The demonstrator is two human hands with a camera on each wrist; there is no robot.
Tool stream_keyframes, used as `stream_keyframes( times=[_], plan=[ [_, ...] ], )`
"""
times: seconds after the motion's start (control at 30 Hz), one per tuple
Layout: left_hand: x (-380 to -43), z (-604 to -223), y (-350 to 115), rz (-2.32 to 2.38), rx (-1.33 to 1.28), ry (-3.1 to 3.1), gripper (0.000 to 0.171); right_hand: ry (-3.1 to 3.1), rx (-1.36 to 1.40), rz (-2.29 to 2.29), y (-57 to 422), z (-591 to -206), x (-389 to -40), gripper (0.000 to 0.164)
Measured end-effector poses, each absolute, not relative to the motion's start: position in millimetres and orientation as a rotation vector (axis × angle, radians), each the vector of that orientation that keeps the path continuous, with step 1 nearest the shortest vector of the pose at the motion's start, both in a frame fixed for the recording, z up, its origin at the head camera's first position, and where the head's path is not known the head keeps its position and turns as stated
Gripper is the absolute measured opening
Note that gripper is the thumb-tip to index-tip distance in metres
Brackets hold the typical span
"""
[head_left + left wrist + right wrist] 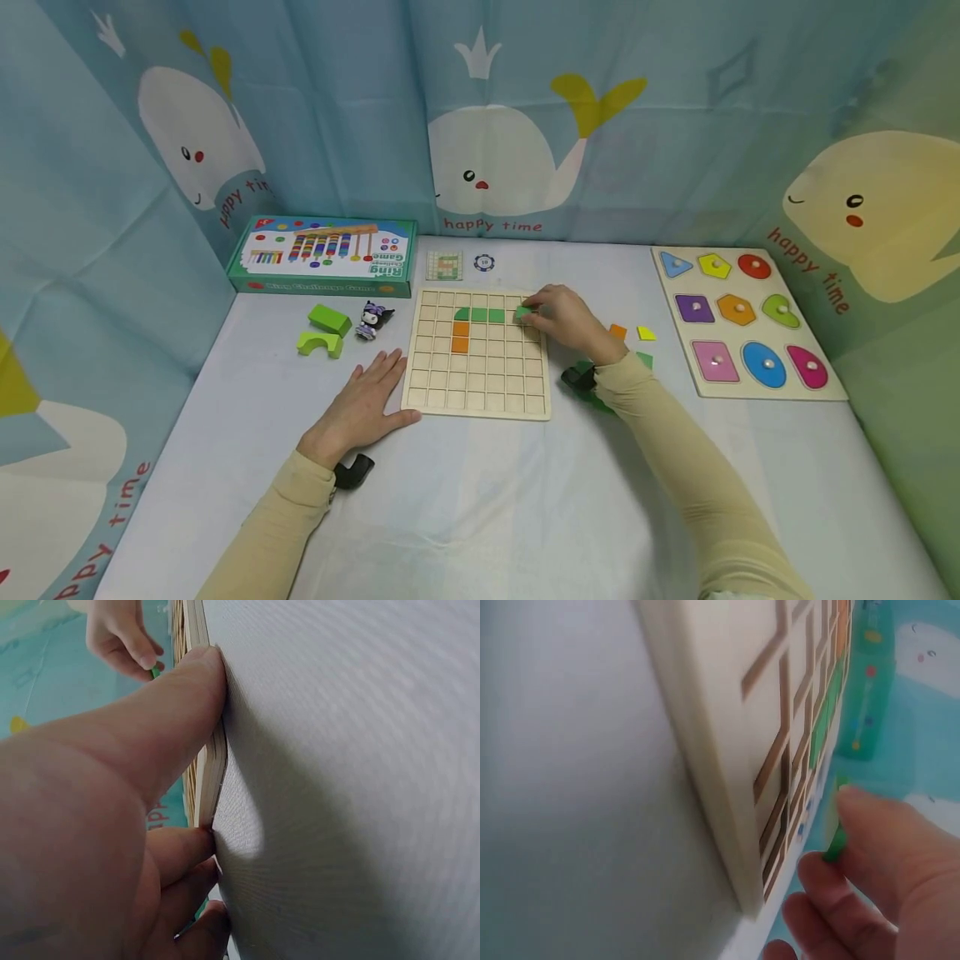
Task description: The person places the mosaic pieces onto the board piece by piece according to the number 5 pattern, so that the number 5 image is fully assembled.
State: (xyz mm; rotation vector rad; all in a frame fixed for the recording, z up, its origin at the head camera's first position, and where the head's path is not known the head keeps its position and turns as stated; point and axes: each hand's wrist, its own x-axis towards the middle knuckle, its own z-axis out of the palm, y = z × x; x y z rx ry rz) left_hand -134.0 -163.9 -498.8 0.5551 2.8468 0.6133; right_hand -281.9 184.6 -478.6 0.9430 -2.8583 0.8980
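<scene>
A wooden grid board lies flat on the table, with a row of green tiles and a stack of orange tiles set in its upper squares. Over the board's upper right, my right hand pinches a small green tile between thumb and fingers; the right wrist view shows that tile held on edge. My left hand rests on the table with fingers spread, its thumb and fingertips against the board's left edge.
Left of the board are a toy figurine, green blocks and a game box. A pattern card and a round chip lie behind. Loose tiles lie right, partly under my right arm; beyond them is a shape puzzle.
</scene>
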Motion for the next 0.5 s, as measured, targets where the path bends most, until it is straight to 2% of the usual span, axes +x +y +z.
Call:
stream_keyframes(
  times=[0.5],
  plan=[
    [-134, -498, -164, 0.617, 0.559, 2.851, 0.09, -2.917, 0.959, 0.775, 168, -477, -282, 0.026]
  ],
)
